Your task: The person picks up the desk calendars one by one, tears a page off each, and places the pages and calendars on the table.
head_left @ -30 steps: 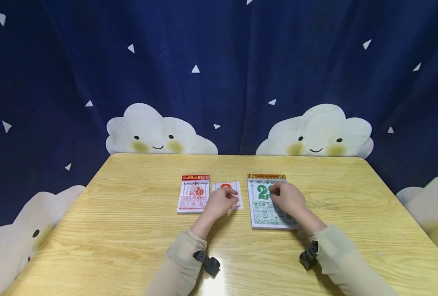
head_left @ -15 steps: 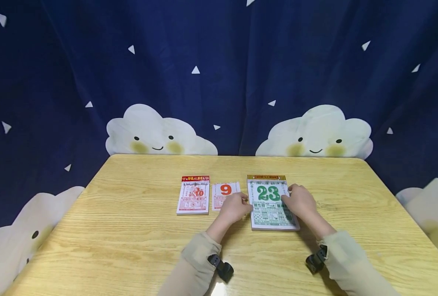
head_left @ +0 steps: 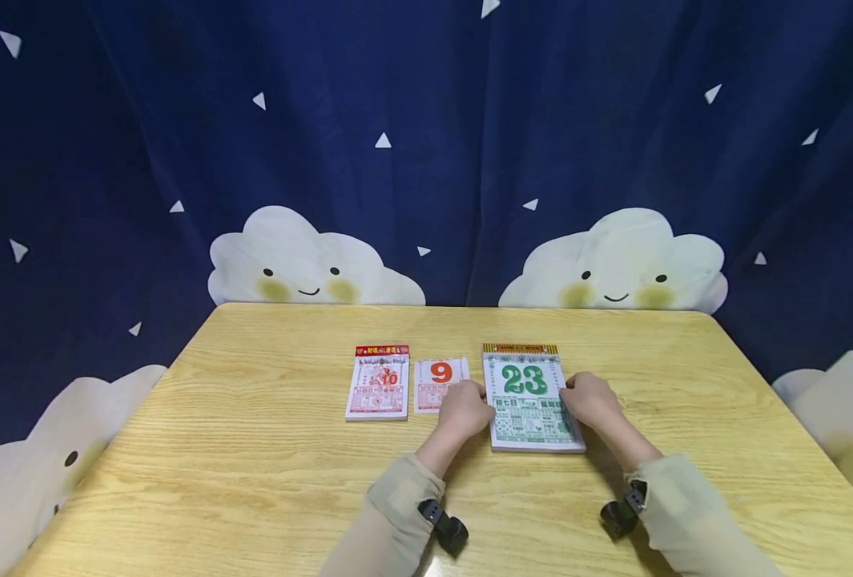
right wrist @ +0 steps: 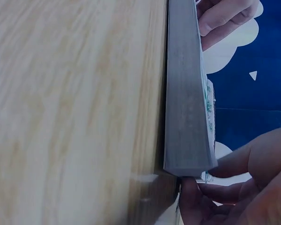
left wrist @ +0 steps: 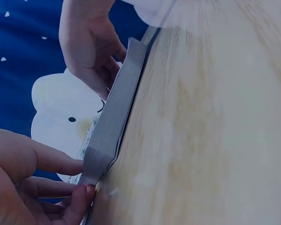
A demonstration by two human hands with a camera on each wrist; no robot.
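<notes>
A thick tear-off calendar point(head_left: 523, 421) with a green 23 and a striped gold-and-red header lies on the wooden table. My left hand point(head_left: 464, 410) grips its left edge. On the opposite edge my right hand point(head_left: 593, 401) holds it the same way. In the left wrist view the left thumb sits on top of the page block point(left wrist: 114, 103) and fingers curl at its lower corner. The right wrist view shows the right hand point(right wrist: 253, 178) pinching the side of the block point(right wrist: 187, 93), thumb above and fingers below.
Left of the big calendar lies a loose page point(head_left: 432, 393) with a red 9. Beyond it is a smaller red-headed calendar point(head_left: 377, 397) showing 10. A dark blue curtain point(head_left: 426, 96) with cloud faces hangs behind the wooden table point(head_left: 253, 449).
My left hand has moved right from the loose page with the 9 to the big calendar's left edge. My right hand has shifted from over the 23 to the right edge.
</notes>
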